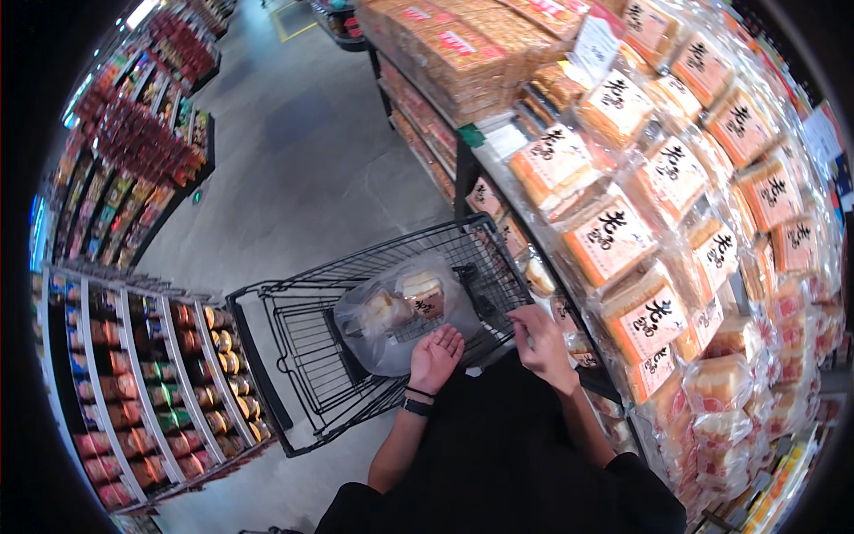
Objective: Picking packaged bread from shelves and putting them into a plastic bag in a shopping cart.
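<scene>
From my end I've got one thin, see-through plastic bag [391, 345] in a black wire cart [307, 325], two packs [423, 295] inside. Left hand [436, 358] is palm-up, grip wide, nothing in it; right hand [541, 351] is curled, can't tell if it's holding anything.

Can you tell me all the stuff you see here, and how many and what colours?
Cart: one, black, in the middle
Bag: one, see-through, in the cart
Bread: at least two pieces, pale and brown, in the bag
Loaves: too many to count, white and orange wrapping, on the right
Boxy packs: many, golden brown, stacked at the top
Sign: one, white, beside those packs
Red packs: many, red, upper left
Rack: one, pale strips with mixed goods, lower left
Floor: one, grey, beyond the cart
Watch: one, black, left wrist
Shirt: one, black, bottom
Left hand: one, bare, by the bag
Right hand: one, bare, right of the bag
</scene>
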Motion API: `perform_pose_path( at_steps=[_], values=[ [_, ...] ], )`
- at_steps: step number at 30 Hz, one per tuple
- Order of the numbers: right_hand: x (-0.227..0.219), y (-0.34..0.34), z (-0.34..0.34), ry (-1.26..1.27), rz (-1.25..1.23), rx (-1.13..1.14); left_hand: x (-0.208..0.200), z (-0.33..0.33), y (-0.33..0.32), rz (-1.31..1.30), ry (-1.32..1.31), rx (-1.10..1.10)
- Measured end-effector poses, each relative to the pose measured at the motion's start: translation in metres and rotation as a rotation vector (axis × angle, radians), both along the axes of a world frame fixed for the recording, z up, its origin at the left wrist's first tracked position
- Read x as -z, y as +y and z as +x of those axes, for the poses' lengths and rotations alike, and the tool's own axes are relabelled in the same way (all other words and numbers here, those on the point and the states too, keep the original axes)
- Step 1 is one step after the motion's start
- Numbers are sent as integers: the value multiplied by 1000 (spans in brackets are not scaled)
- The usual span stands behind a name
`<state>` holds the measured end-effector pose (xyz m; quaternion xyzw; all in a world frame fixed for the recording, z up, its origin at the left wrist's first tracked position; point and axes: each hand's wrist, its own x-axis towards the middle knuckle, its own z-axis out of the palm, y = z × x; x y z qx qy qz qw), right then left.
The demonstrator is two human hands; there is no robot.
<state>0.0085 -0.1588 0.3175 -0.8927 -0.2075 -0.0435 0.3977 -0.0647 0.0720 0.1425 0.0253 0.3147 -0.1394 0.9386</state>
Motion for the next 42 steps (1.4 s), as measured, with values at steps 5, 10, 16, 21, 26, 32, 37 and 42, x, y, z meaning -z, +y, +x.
perform_pose_path(
  at_steps=[5,10,16,21,26,32,37,42],
  values=[
    [125,9,-19,325,-353,-351,13,-19,57,-32,0,-139],
    [181,19,-52,491,-474,-223,28,-34,105,46,76,-217],
    [186,25,-84,419,-412,-76,49,-43,129,21,174,-155],
    [190,19,-97,478,-351,41,51,-40,119,28,152,-79],
    [215,-8,-111,405,-252,58,33,-40,94,62,126,-120],
    [227,-60,-131,413,-132,96,10,-46,61,106,68,-223],
    [213,-110,-175,518,15,197,-16,-43,30,242,97,-273],
    [188,-160,-231,284,30,339,-50,-30,-10,365,-165,-262]
  ],
)
